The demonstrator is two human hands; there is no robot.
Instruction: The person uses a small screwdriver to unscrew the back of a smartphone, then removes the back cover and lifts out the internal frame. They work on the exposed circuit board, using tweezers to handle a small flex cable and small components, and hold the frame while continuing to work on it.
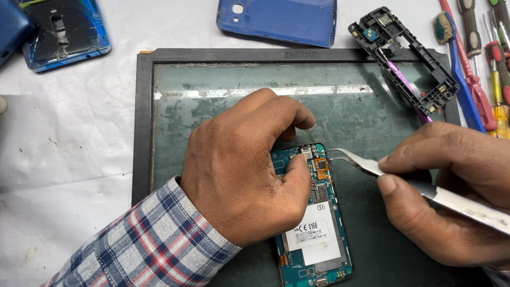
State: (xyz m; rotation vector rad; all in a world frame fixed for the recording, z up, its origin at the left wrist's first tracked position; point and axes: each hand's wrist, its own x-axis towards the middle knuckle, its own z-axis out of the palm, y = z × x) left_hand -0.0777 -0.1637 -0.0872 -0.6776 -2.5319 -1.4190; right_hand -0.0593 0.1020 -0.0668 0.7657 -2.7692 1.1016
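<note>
On a framed glass work mat (144, 133), the left hand (244, 170) pins an opened phone (313, 223); the right hand (451, 186) pinches metal tweezers (356, 161) touching its top edge.

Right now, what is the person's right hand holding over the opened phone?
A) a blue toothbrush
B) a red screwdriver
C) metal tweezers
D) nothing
C: the right hand grips metal tweezers, their tip at the top edge of the opened phone, which the left hand steadies.
</note>
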